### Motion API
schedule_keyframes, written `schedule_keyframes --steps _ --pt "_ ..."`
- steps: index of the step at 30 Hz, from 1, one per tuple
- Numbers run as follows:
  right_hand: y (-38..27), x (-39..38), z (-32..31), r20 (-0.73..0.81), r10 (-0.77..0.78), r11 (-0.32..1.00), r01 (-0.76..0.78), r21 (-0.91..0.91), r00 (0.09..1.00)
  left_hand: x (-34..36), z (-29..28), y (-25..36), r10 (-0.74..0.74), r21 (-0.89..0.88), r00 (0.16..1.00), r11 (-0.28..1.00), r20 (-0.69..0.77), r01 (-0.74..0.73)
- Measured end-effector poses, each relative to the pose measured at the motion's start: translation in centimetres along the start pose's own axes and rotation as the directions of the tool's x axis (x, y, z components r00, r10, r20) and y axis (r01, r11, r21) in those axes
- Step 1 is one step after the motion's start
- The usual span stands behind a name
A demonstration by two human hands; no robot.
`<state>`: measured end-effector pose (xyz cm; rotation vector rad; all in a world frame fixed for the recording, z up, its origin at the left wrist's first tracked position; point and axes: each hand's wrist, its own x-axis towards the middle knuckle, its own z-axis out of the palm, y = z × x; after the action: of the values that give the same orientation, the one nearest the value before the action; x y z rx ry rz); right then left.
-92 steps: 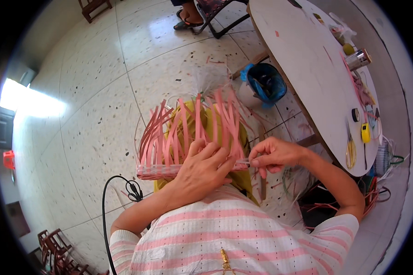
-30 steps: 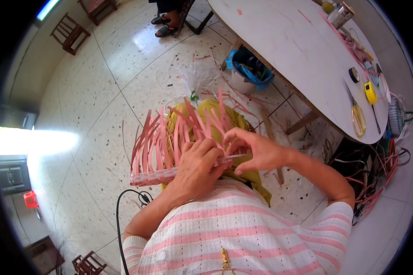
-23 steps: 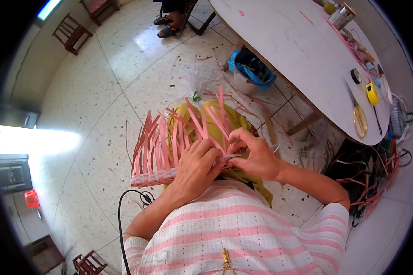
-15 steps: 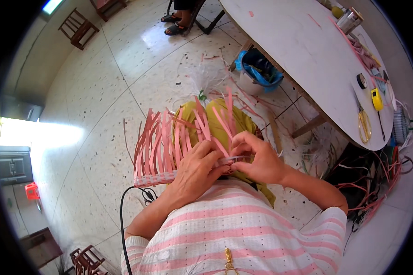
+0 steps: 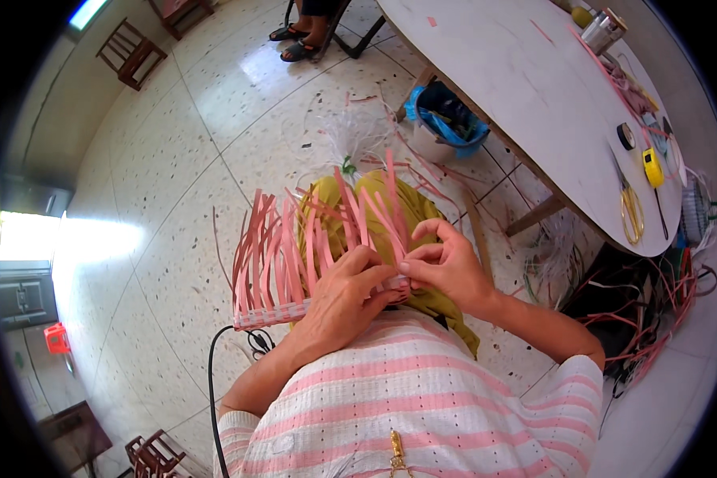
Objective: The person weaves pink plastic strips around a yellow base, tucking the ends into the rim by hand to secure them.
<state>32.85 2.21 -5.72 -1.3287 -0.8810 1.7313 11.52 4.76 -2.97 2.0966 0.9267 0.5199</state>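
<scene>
– Where does the woven pink-and-white band [image 5: 271, 313] lie?

– Across the person's lap, in the left hand [image 5: 342, 291]. One end juts out well past that hand's left side; the other shows just right of its fingertips

– And the state of the hands?

– The left is grasping the band, fingers bent over it. The right hand [image 5: 450, 267] has its thumb at the band's right end and its topmost finger arched above; whether it pinches anything, one cannot tell

– What borders them?

– Loose pink strips [image 5: 264, 251] fan up ahead of the left hand and to its left, partly over the mustard trousers [image 5: 422, 215]

– Where is there room?

– Left of the left hand, beyond the band's end, a broad stretch of speckled floor [image 5: 167, 191]. Right of the right hand the gap is narrower: a wooden stick [image 5: 477, 231] near its fingers, then the curved edge of the white table [image 5: 494, 64], scissors [image 5: 632, 211] close to that rim. A blue-lined bucket [image 5: 432, 146] stands ahead of the right hand, beside the table edge, well apart from it
</scene>
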Motion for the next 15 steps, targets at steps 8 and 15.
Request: schedule_keyframes --steps 8,15 --pt "0.1 0.5 -1.9 0.086 0.118 0.989 -0.125 0.077 0.989 0.5 -0.7 0.6 -0.2 -0.158 0.967 0.961 0.159 0.225" --pt "-1.7 0.9 -4.0 0.303 0.152 0.988 -0.133 -0.082 0.941 0.8 -0.7 0.7 -0.19 -0.14 0.97 0.967 0.154 0.212"
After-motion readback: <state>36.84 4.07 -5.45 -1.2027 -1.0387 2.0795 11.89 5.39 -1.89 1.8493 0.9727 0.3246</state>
